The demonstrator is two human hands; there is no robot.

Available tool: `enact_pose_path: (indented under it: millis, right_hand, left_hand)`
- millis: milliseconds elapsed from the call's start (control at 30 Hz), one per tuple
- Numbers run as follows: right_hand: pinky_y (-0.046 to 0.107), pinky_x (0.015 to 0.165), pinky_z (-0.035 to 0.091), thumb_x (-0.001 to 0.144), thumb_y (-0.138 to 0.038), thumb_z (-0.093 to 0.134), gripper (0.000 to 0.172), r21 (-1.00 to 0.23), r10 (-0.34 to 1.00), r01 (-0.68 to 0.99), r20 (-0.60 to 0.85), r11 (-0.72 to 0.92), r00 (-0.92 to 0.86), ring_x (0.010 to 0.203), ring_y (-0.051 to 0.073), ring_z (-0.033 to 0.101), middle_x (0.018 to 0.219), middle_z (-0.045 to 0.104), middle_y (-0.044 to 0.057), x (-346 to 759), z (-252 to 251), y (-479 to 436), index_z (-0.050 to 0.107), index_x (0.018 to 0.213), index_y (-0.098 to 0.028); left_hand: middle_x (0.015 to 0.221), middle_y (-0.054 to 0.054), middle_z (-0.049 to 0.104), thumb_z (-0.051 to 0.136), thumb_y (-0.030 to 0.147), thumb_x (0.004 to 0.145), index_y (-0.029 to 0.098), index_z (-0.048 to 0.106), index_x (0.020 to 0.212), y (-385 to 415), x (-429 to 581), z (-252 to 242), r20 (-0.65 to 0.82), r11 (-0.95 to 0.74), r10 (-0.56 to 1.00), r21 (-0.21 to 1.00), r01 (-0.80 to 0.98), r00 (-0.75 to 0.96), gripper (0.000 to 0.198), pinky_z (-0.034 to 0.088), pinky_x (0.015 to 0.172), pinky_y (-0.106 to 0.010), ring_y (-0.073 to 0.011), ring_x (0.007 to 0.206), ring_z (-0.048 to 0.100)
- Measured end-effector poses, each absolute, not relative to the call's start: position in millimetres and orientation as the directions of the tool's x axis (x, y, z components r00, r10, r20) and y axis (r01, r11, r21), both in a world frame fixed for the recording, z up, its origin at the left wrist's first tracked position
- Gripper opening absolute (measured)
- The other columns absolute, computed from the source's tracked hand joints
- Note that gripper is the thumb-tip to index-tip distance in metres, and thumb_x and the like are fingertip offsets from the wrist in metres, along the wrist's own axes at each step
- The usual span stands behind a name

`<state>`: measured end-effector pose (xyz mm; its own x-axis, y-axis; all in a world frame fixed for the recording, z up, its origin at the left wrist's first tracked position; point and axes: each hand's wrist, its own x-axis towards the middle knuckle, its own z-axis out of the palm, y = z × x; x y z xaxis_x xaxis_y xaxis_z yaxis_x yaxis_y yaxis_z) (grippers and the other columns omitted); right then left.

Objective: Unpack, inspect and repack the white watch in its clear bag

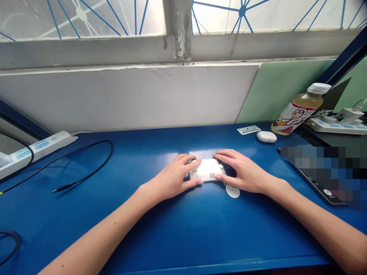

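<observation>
A flat white rectangular object [208,169], with glossy edges and a small square printed code, lies at the middle of the blue table. I cannot make out its exact kind. My left hand [179,175] grips its left end, thumb along the near edge and fingers over the far edge. On the opposite end, my right hand [242,170] holds it the same way, thumb at the near right corner. A round white tag [232,191] lies just below my right thumb, by the object's near right corner. Glare hides part of the surface.
A white power strip [43,149] and a black cable [94,173] are on the left. At the back right stand a drink bottle [299,109], a white earbud case [266,136] and a small printed card [248,130]. A blurred-out tablet-like device [321,179] lies at right.
</observation>
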<state>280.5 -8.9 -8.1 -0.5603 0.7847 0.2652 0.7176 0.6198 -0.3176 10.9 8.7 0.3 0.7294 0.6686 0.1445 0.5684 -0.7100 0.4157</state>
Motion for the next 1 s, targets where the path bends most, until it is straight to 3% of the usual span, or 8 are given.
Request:
enact_pose_path:
  millis: [233, 533, 767, 1000]
  right_hand:
    - [0.048, 0.106, 0.049, 0.101, -0.034, 0.040, 0.046, -0.352, 0.812, 0.732, 0.256, 0.584, -0.525, 0.126, 0.030, 0.059, 0.137, 0.061, 0.019, 273, -15, -13, 0.054, 0.137, -0.009]
    - [0.049, 0.103, 0.051, 0.100, -0.022, 0.032, 0.049, -0.414, 0.816, 0.712, 0.166, 0.568, -0.554, 0.128, 0.032, 0.058, 0.142, 0.057, 0.022, 277, -14, -9, 0.046, 0.144, -0.003]
    - [0.046, 0.109, 0.046, 0.101, -0.022, 0.032, 0.048, -0.470, 0.808, 0.673, 0.177, 0.571, -0.563, 0.135, 0.028, 0.052, 0.147, 0.053, 0.019, 280, -15, -6, 0.048, 0.144, -0.007]
    - [0.045, 0.109, 0.047, 0.100, -0.017, 0.035, 0.044, -0.517, 0.794, 0.623, 0.223, 0.588, -0.565, 0.132, 0.026, 0.055, 0.142, 0.060, 0.014, 287, -15, -1, 0.053, 0.140, -0.015]
  left_hand:
    - [0.142, -0.014, 0.054, 0.066, 0.045, 0.092, 0.022, 0.053, 0.141, 10, 10, -3, 0.149, -0.710, 0.669, 0.415, 0.568, 0.728, 0.056, 0.044, 0.107, -0.048, -0.0316, 0.131, 0.048]
    - [0.141, -0.015, 0.054, 0.065, 0.044, 0.092, 0.018, 0.053, 0.140, 11, 12, -2, 0.147, -0.719, 0.664, 0.393, 0.572, 0.733, 0.056, 0.044, 0.107, -0.045, -0.0309, 0.131, 0.048]
    - [0.140, -0.015, 0.054, 0.065, 0.042, 0.093, 0.018, 0.053, 0.139, 10, 14, -3, 0.161, -0.736, 0.649, 0.377, 0.562, 0.743, 0.052, 0.044, 0.107, -0.045, -0.0304, 0.129, 0.050]
    - [0.139, -0.013, 0.055, 0.065, 0.041, 0.093, 0.019, 0.053, 0.138, 10, 12, -2, 0.163, -0.737, 0.651, 0.370, 0.566, 0.742, 0.052, 0.045, 0.106, -0.043, -0.0292, 0.129, 0.050]
